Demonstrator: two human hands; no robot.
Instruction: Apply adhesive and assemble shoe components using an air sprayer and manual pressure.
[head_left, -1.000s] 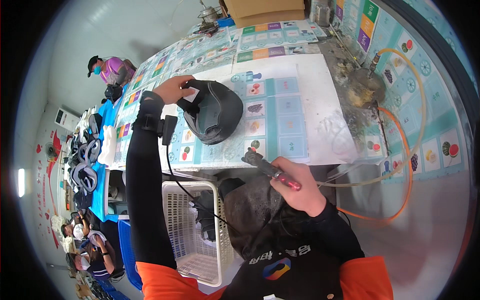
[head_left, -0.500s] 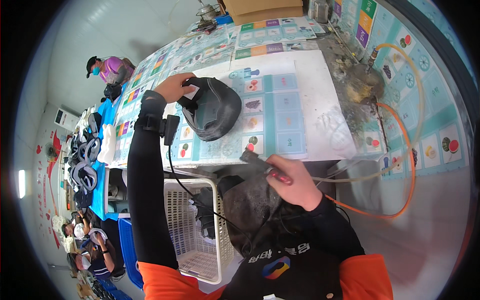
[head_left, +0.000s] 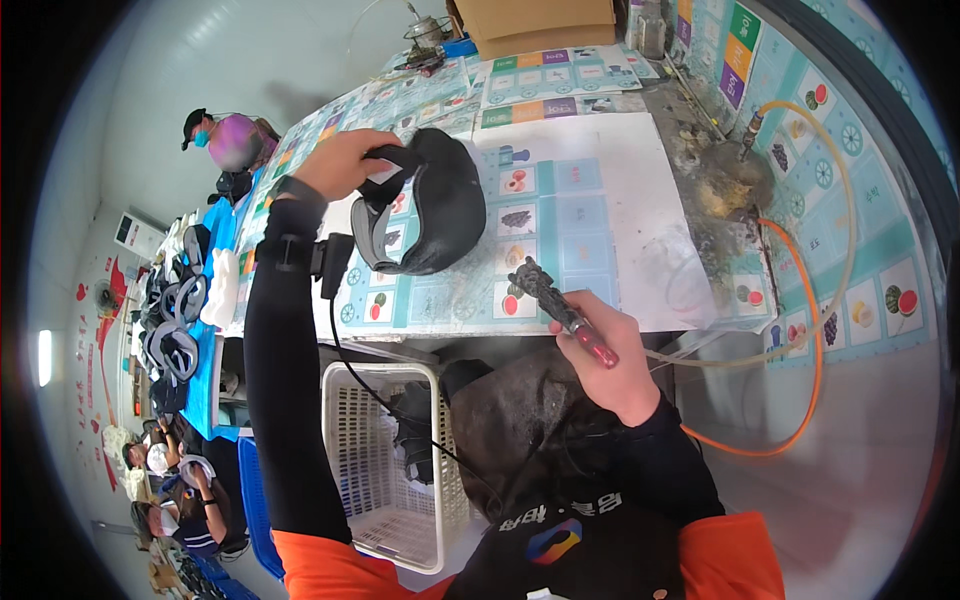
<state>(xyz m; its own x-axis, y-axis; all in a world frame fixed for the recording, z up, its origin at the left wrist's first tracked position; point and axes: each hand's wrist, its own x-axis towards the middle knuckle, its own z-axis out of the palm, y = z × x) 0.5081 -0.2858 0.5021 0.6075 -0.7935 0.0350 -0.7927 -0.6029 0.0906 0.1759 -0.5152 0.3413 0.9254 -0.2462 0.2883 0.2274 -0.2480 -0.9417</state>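
Observation:
Over the near part of the patterned table, my left hand [head_left: 345, 165] grips one end of a black visor [head_left: 448, 205]. The visor is curved into a ring, with a grey inner band and a white label by my fingers. Its lower curve hangs close to the table top; I cannot tell whether it touches. In my right hand [head_left: 607, 362] is a spray gun [head_left: 550, 297] with a dark, crusted head and a shiny red body. Its head points up and left toward the visor, with a gap between them. My right fingers are wrapped round the red body.
A white plastic basket [head_left: 440, 500] with dark pieces inside stands below the table edge. Orange hose [head_left: 815, 370] and pale hose [head_left: 848, 200] loop at the right. A cardboard box [head_left: 535, 25] sits at the back. Several black-and-grey visors [head_left: 172, 345] lie leftward; co-workers are beyond.
The visor has been turned and lifted a little, its outer side more upright. My right hand and the spray gun have moved slightly right, the head now higher. Haze around the gun has thinned.

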